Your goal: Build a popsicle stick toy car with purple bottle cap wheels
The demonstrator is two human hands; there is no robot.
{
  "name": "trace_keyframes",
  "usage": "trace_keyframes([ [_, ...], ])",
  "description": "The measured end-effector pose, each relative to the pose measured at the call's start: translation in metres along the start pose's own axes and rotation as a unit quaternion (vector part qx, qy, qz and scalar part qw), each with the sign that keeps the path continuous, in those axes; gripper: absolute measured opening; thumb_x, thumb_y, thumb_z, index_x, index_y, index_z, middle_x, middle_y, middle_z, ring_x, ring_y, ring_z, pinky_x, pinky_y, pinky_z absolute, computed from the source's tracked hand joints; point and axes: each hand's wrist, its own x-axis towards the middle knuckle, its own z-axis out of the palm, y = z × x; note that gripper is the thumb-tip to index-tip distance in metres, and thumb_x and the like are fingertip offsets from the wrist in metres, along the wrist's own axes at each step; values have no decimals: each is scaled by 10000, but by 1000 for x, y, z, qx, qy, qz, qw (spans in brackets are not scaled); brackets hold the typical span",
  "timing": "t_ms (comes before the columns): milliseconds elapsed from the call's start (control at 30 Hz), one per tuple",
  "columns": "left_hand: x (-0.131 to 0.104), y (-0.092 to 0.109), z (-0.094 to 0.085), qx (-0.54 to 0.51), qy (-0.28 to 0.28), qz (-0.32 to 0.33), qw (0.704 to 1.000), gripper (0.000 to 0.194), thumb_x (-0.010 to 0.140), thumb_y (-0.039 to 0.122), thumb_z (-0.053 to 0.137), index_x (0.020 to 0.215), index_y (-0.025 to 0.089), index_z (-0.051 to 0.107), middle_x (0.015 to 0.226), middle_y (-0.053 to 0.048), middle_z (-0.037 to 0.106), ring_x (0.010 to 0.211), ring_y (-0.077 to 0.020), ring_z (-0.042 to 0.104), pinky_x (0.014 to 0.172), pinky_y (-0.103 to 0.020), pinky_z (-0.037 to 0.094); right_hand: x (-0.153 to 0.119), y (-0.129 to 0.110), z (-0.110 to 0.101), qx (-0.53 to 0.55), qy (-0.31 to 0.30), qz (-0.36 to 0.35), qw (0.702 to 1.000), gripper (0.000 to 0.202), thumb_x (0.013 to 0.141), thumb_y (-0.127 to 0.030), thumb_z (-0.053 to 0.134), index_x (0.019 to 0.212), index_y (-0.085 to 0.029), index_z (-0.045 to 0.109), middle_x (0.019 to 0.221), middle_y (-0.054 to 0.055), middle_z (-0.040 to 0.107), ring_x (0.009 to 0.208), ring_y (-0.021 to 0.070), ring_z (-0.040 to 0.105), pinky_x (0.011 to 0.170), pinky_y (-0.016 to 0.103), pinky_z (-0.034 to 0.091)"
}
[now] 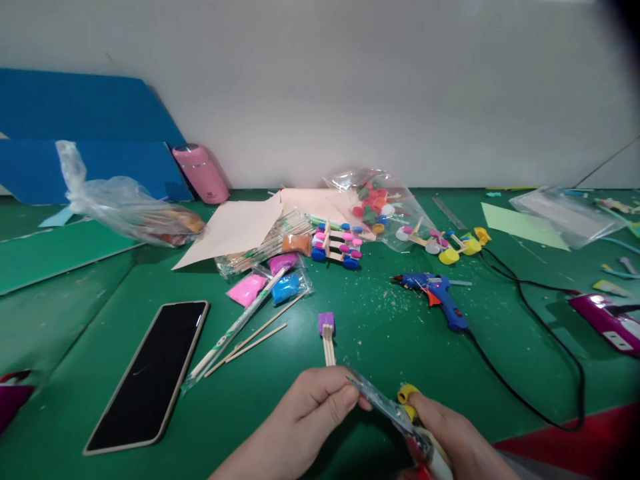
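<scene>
Nearer than the blue plastic glue gun (439, 293), the left hand (320, 408) pinches a shiny translucent strip (384, 401) whose lower end the right hand (453, 432) seems to clasp, apparently mid-work. Left of the gun, pale wooden sticks (328, 348) look joined to a purple block (326, 321).

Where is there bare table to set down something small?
Between the phone and the left hand; also inside the loop of black cable, right of the glue gun, bar a few specks. It's crowded toward the wall, around the colored packets and bag of red pieces.
</scene>
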Motion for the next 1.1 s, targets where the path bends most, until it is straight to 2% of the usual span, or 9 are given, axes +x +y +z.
trace_keyframes([
  [100,0,2,5,6,-32,-5,999,312,885,313,393,792,134,632,767,-23,604,726,-116,523,703,-204,391,-4,3,4,6,5,0,1000,129,624,-204,593,704,-217,493,645,-32,613,549,127,565,497,189,409],
  [300,-13,5,14,99,-104,-63,988,392,883,396,348,840,139,641,776,-40,619,725,-126,534,655,-188,396,-2,20,-4,-45,100,57,992,130,738,-327,535,800,-217,508,634,-9,619,525,148,579,487,217,453],
  [400,-27,1,7,115,-60,-77,989,330,876,388,378,878,166,622,830,-29,622,765,-127,537,694,-185,395,11,44,-19,-143,168,67,973,253,771,-375,502,954,-200,517,847,62,655,720,202,636,624,284,502],
  [533,-47,-8,-11,147,41,-105,983,302,875,383,379,806,178,590,726,7,561,645,-106,469,584,-173,375,28,71,-40,-277,227,42,933,401,744,-399,525,1047,-137,532,993,141,630,823,269,626,689,378,501],
  [700,-52,-22,-20,215,166,-57,961,280,880,342,369,747,177,551,686,3,542,638,-122,500,579,-196,402,40,48,-39,-288,310,-50,905,304,789,-339,518,1027,-155,556,1025,132,595,958,273,551,824,409,437],
  [800,-41,-31,-10,338,179,15,924,169,846,301,448,789,175,545,684,-11,580,621,-142,527,570,-232,422,52,13,-16,-184,225,-129,948,212,819,-230,490,1014,-176,553,979,92,607,925,217,542,818,359,436],
  [900,-27,-35,2,485,121,126,857,209,790,271,531,972,167,542,725,-40,628,636,-195,564,598,-321,436,68,-13,7,-150,126,-153,969,259,800,-185,508,1056,-183,546,982,77,584,916,211,507,794,346,424],
  [1000,-16,-38,7,575,78,139,803,385,746,253,581,1101,134,491,722,-50,649,619,-220,581,594,-363,432,80,-23,18,-154,82,-142,974,291,759,-180,538,1050,-184,546,974,68,556,911,212,476,781,337,406],
  [1100,-11,-42,3,607,74,127,781,328,741,197,567,1057,135,508,720,-47,661,607,-214,597,565,-341,421,85,-22,20,-151,70,-141,976,250,753,-201,549,1002,-191,553,964,51,547,896,203,461,770,321,389],
])
